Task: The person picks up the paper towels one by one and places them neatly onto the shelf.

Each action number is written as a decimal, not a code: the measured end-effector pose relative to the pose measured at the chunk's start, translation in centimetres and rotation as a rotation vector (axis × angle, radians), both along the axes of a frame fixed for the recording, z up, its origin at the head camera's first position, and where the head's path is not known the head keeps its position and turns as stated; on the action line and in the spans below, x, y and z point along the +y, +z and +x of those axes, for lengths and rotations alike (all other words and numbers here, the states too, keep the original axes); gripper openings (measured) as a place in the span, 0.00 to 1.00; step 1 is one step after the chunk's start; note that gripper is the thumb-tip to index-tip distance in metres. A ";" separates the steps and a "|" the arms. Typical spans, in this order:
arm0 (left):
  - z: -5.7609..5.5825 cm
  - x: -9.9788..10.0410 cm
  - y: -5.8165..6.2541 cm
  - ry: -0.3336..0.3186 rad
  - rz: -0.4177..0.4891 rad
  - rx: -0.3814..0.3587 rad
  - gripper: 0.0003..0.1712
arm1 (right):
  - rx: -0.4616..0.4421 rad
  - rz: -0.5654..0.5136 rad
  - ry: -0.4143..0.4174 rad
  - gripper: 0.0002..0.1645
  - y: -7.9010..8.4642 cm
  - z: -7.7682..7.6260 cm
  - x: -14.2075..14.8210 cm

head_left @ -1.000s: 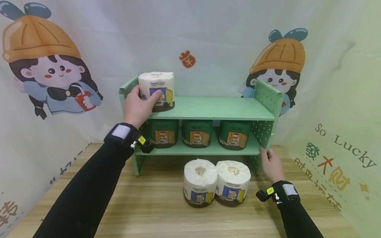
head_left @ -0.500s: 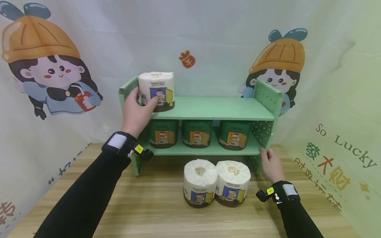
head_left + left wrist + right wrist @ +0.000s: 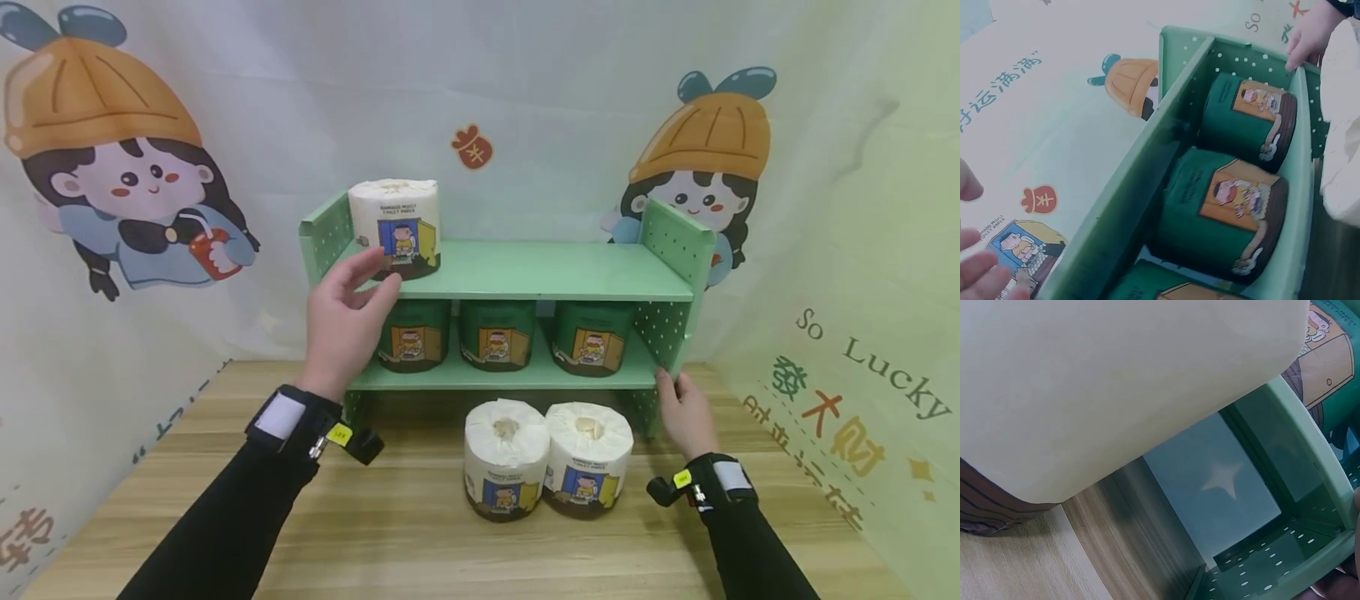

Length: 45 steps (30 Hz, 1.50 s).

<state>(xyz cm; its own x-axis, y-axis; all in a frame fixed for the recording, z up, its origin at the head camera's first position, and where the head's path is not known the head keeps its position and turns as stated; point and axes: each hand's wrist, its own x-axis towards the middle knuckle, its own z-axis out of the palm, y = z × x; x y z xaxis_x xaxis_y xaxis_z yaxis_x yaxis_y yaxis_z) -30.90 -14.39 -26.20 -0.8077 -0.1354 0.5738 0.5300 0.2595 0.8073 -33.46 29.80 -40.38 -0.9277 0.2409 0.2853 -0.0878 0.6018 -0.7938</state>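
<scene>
A white-wrapped toilet paper roll (image 3: pixel 412 200) stands upright at the left end of the top board of a green shelf (image 3: pixel 540 271). Just in front of it is my left hand (image 3: pixel 337 333), thumb and fingers apart, holding nothing. In the left wrist view its fingers (image 3: pixel 979 269) show at the lower left beside that roll. My right hand (image 3: pixel 686 417) grips the shelf's right side panel low down, and some of its fingers are hidden behind it. Green-wrapped toilet paper rolls, one (image 3: pixel 495 337) in the middle, line the lower board.
Two white-wrapped toilet paper rolls (image 3: pixel 506 454) stand side by side on the wooden table (image 3: pixel 420 550) before the shelf; one (image 3: pixel 1116 381) fills much of the right wrist view. A printed cloth (image 3: pixel 540 150) hangs behind and beside the shelf.
My left hand has let go of the white roll on the top board and drawn back down toward me. That roll stays put; my right hand keeps its grip on the shelf.
</scene>
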 end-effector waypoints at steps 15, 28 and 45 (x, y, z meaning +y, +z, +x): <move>3.1 1.6 -6.4 -0.272 -0.053 -0.038 0.22 | 0.013 0.010 -0.018 0.37 -0.1 -0.1 0.1; 3.6 3.8 -11.7 -0.318 -0.123 -0.147 0.25 | 0.037 0.039 -0.036 0.35 -0.2 -0.1 0.0; 3.4 6.4 -17.4 -0.409 -0.201 -0.464 0.71 | 0.040 0.033 -0.025 0.35 0.0 -0.1 -0.1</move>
